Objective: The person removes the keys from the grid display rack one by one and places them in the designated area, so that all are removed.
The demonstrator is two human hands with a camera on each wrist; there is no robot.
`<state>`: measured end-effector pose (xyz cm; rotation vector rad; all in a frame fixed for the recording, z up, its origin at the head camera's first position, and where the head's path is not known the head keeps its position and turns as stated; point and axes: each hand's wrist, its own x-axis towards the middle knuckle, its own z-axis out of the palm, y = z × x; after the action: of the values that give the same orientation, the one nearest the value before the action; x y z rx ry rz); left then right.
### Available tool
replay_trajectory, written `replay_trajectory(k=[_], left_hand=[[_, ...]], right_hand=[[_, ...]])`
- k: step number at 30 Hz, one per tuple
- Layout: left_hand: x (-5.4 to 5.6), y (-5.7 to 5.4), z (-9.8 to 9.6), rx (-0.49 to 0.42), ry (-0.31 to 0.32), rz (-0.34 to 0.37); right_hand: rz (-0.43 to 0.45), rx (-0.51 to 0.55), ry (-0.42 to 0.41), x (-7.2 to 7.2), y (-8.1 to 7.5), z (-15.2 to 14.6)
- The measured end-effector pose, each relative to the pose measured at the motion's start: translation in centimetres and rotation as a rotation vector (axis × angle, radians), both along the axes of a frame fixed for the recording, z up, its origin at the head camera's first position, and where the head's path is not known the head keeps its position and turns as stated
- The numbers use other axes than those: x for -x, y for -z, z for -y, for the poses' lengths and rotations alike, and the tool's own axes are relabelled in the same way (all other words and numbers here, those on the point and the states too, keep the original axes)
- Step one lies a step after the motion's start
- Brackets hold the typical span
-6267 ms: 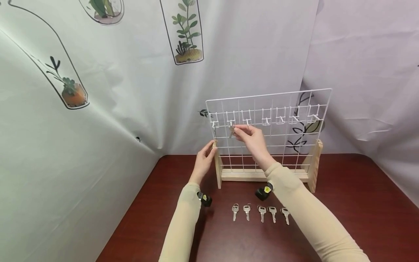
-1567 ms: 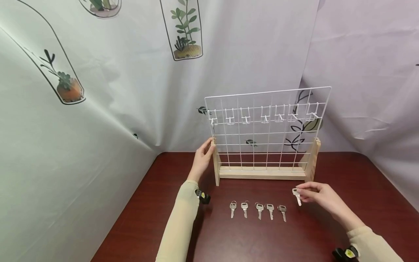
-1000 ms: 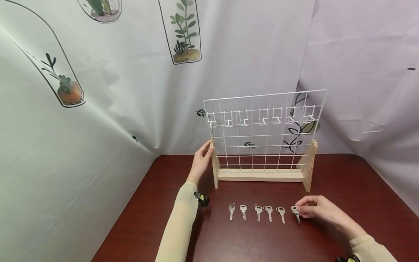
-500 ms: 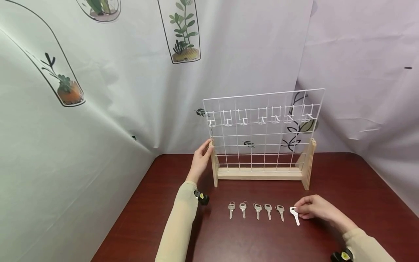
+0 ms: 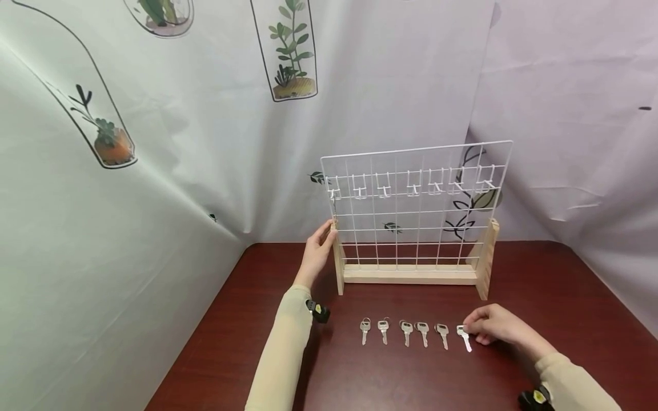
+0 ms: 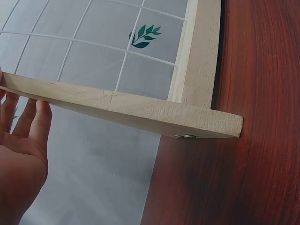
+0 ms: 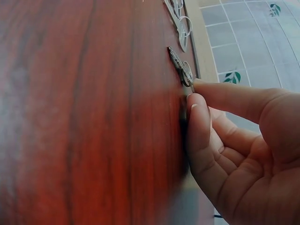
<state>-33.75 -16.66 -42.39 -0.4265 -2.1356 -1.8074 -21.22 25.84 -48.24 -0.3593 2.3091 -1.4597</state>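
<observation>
My left hand point(image 5: 316, 256) grips the left wooden upright point(image 6: 122, 104) of a white wire grid rack point(image 5: 416, 281), fingers on its outer face in the left wrist view. Low over the table, my right hand point(image 5: 497, 326) pinches a silver key point(image 5: 465, 341) by its head end, thumb against forefinger. In the right wrist view the key point(image 7: 178, 63) slants down close to the tabletop, its ring beside the fingertips. Several similar keys point(image 5: 406, 333) with rings lie in a row left of it. White hooks point(image 5: 413, 191) line the grid; something thin and metallic hangs from the leftmost one.
The rack stands toward the back of a dark red wooden table point(image 5: 401, 382). Behind and to the left hangs a pale cloth point(image 5: 205, 114) printed with plants. Black cameras point(image 5: 320, 311) are strapped at both wrists.
My right hand has come from the rack's second hook with the key down to the row's right end, lowering it to the table. My left hand stays on the upright.
</observation>
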Motion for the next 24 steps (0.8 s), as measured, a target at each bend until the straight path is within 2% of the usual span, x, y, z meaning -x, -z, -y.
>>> replay_trajectory(k=[4,6,11,13,24], left_hand=[[0.0,-0.1,0.0,-0.007,0.009,-0.007],[-0.7,-0.8,-0.1,0.005,0.010,0.000],[-0.7,-0.5,-0.1,0.014,0.000,0.000],[0.0,0.3,0.0,0.006,-0.005,-0.008],[0.2,0.2,-0.1,-0.007,-0.010,-0.019]], right_hand=[[0.001,-0.004,-0.004,0.1,-0.2,0.0],[0.003,-0.005,-0.004,0.1,-0.2,0.0],[0.009,-0.004,0.000,-0.2,-0.1,0.1],[0.008,-0.006,0.002,-0.3,-0.1,0.1],[0.029,0.010,-0.002,0.3,0.5,-0.3]])
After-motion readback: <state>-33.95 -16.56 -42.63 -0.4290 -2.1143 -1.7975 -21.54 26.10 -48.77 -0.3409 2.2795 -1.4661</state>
